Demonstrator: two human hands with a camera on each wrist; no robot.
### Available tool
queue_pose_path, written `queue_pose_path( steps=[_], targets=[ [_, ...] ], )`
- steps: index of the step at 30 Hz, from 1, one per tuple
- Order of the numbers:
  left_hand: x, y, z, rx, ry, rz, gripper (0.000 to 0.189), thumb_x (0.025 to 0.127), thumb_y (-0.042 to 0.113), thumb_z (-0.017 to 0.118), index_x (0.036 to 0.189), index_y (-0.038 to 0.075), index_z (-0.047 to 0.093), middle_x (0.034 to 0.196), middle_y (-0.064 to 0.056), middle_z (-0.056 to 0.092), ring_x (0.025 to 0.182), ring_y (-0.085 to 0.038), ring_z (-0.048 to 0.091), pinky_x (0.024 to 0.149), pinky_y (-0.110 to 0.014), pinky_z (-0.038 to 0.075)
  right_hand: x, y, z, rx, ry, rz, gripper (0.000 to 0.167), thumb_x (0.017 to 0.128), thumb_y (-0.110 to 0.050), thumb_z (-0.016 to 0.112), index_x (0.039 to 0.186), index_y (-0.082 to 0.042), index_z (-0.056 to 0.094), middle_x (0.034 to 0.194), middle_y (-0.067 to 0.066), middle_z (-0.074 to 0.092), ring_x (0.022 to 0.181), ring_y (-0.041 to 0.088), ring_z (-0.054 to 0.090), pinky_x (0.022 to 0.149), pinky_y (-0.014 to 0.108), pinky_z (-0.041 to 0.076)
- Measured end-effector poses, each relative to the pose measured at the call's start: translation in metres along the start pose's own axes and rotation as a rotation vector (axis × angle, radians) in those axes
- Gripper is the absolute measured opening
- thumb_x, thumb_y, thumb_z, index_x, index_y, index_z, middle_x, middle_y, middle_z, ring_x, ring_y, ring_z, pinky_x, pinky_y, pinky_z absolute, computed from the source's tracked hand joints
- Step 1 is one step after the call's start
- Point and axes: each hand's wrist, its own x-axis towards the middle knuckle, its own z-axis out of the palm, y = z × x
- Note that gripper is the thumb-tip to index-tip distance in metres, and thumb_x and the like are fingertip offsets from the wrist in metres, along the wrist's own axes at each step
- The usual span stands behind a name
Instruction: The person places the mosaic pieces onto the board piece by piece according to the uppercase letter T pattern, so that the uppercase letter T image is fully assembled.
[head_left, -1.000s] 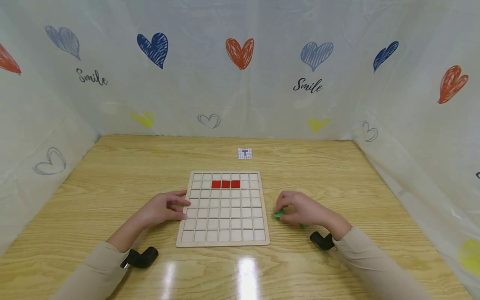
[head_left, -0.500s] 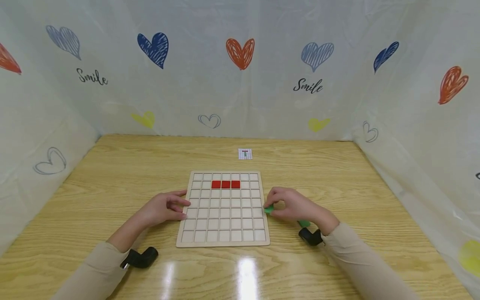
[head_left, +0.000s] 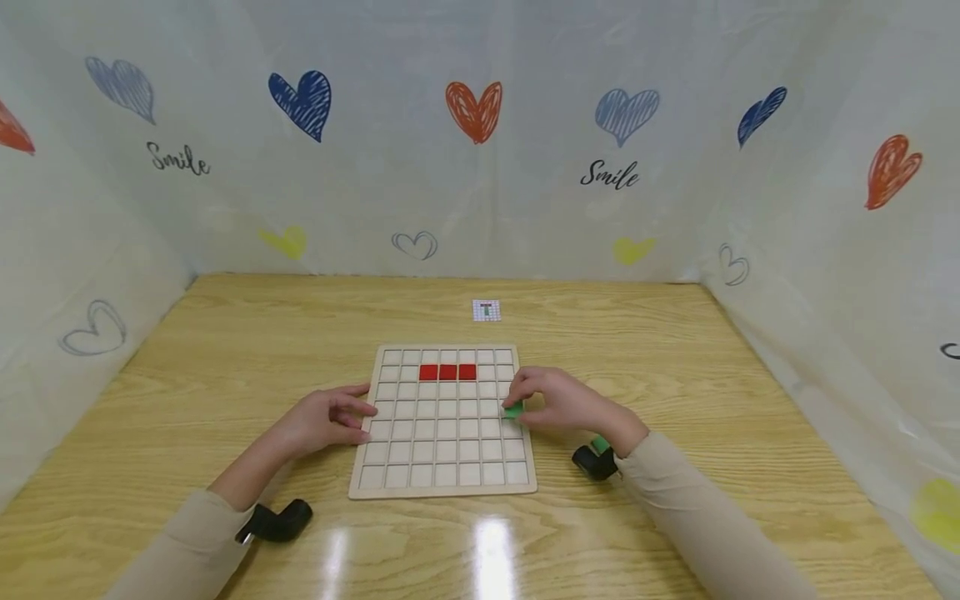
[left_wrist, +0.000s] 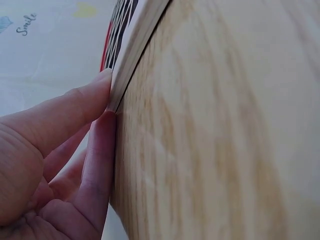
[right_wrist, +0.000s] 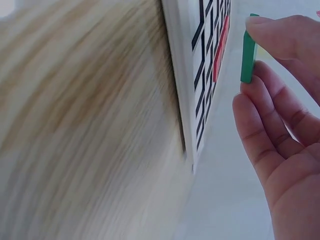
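A pale wooden grid board (head_left: 446, 475) lies flat on the table, with three red tiles (head_left: 447, 372) side by side in its second row from the far edge. Against its left edge rests my left hand (head_left: 322, 421); thumb and fingertips touch the rim, as the left wrist view also shows. My right hand (head_left: 566, 402) pinches a green tile (right_wrist: 247, 57) between thumb and fingers, above the board's right-hand columns. In the right wrist view the tile is seen edge-on, apart from the board. Under my right wrist lies more green (head_left: 600, 445), partly hidden.
Beyond the board lies a small card (head_left: 487, 311) printed with a T shape on a grid. A black wrist mount (head_left: 595, 463) hangs low by my right wrist, another (head_left: 281, 521) by my left. A patterned curtain (head_left: 480, 192) closes off the far side and both sides.
My right hand has carried the green tile leftward from the table to over the board's right side. My left hand keeps its place. The head view has shifted slightly.
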Motion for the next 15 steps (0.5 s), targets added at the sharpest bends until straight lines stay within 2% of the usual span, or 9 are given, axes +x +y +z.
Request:
queue_pose_path(
  steps=[7, 15],
  targets=[
    [-0.001, -0.001, -0.001, -0.002, -0.003, 0.010, 0.037, 0.076, 0.011, 0.078, 0.108, -0.003, 0.067, 0.143, -0.024, 0.033, 0.088, -0.019, 0.062, 0.072, -0.024, 0.049, 0.013, -0.004, 0.000, 0.007, -0.009, 0.015, 0.014, 0.081, -0.002, 0.071, 0.094, -0.006, 0.073, 0.093, -0.003, 0.058, 0.087, 0.012, 0.056, 0.081, 0.034, 0.047],
    [0.000, -0.001, -0.001, 0.005, -0.002, 0.009, 0.036, 0.075, 0.011, 0.078, 0.108, -0.002, 0.067, 0.144, -0.023, 0.034, 0.087, -0.018, 0.062, 0.073, -0.024, 0.049, 0.023, -0.002, 0.001, -0.006, -0.016, 0.011, 0.015, 0.080, -0.003, 0.071, 0.095, -0.006, 0.073, 0.093, -0.003, 0.058, 0.087, 0.014, 0.056, 0.080, 0.031, 0.047]
  ],
)
